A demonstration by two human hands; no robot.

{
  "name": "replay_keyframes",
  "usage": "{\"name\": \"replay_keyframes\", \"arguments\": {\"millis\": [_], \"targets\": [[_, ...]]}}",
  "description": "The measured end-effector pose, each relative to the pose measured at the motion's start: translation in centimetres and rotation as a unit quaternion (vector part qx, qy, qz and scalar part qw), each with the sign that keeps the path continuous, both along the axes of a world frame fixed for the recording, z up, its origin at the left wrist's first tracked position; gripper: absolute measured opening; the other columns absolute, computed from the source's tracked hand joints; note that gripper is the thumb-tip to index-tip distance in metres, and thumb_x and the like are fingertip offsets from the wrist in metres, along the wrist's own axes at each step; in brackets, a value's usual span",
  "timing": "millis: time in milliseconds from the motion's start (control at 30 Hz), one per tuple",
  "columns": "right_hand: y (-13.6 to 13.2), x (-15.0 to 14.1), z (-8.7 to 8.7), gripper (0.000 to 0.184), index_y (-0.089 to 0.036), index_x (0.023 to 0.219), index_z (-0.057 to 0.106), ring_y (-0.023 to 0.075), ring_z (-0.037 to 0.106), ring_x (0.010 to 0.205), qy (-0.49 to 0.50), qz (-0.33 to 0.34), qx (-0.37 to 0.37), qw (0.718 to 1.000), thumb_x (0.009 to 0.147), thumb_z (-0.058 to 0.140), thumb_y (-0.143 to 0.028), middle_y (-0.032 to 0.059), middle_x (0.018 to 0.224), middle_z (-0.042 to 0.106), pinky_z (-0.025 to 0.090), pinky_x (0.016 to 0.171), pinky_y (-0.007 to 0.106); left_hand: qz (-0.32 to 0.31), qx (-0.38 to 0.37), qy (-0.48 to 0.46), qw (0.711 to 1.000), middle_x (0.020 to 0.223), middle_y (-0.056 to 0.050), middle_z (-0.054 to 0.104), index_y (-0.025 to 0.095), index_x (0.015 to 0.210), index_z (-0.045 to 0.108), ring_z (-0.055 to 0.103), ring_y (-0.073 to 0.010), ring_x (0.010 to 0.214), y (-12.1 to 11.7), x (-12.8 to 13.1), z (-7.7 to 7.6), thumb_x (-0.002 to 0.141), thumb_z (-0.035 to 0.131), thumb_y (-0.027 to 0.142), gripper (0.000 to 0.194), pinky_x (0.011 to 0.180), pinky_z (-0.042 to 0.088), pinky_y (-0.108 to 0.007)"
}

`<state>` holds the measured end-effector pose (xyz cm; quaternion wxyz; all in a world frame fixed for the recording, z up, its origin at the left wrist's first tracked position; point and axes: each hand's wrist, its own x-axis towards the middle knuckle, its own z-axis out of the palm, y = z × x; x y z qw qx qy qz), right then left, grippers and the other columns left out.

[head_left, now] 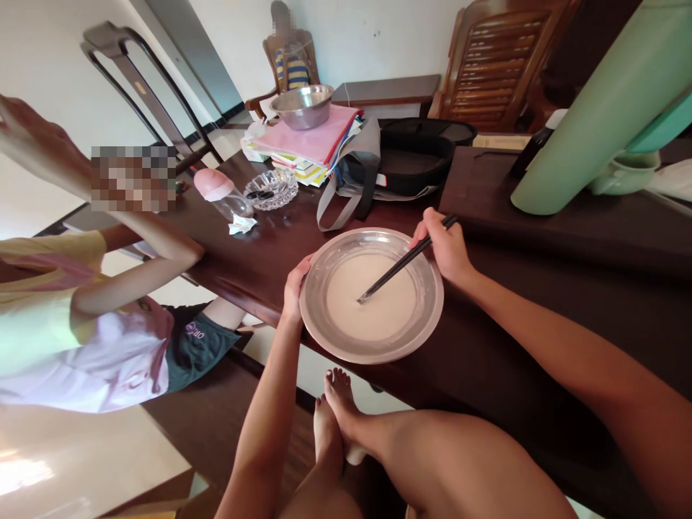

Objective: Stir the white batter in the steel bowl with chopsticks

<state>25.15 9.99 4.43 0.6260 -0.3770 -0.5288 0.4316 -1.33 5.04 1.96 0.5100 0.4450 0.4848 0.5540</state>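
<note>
Left hand [295,287]: ours, partly curled, gripping the left rim of the metal basin [372,349].
Right hand [447,249]: ours, fingers closed round dark chopsticks [405,261] at the basin's far right rim.
Metal basin: we have it at the near edge of the table [270,263]; whether it rests there we cannot tell.
Pale liquid [351,277]: inside the basin, the chopstick tips dipping into it.
Far side: we see a glass ashtray [275,191] left of a grey-and-black bag [351,176].
</note>
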Motion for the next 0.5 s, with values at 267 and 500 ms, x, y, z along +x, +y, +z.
{"name": "replay_keyframes", "arguments": {"millis": [267,500], "targets": [[-0.03,-0.11,0.14,0.053,-0.020,0.049,0.049,0.0100,0.057,0.045,0.027,-0.026,-0.006,0.999,0.081,0.053,-0.062,-0.0022,0.045,0.053,0.043,0.049,0.023,-0.001,0.005,-0.013,1.000,0.110,-0.006,0.071,0.017,0.109,0.068,0.063,-0.0263,0.107,0.01,-0.07,-0.16,0.081,0.049,0.039,0.040,0.095,0.046,-0.036],[-0.07,-0.04,-0.04,0.049,-0.020,0.051,0.052,0.0104,0.058,0.047,0.023,-0.022,0.005,0.999,0.082,0.056,-0.057,-0.0024,0.045,0.055,0.044,0.052,0.023,-0.004,0.012,-0.028,1.000,0.109,-0.005,0.071,0.017,0.108,0.069,0.063,-0.0252,0.107,0.02,-0.23,-0.33,0.081,0.050,0.037,0.038,0.097,0.045,-0.035]]}}
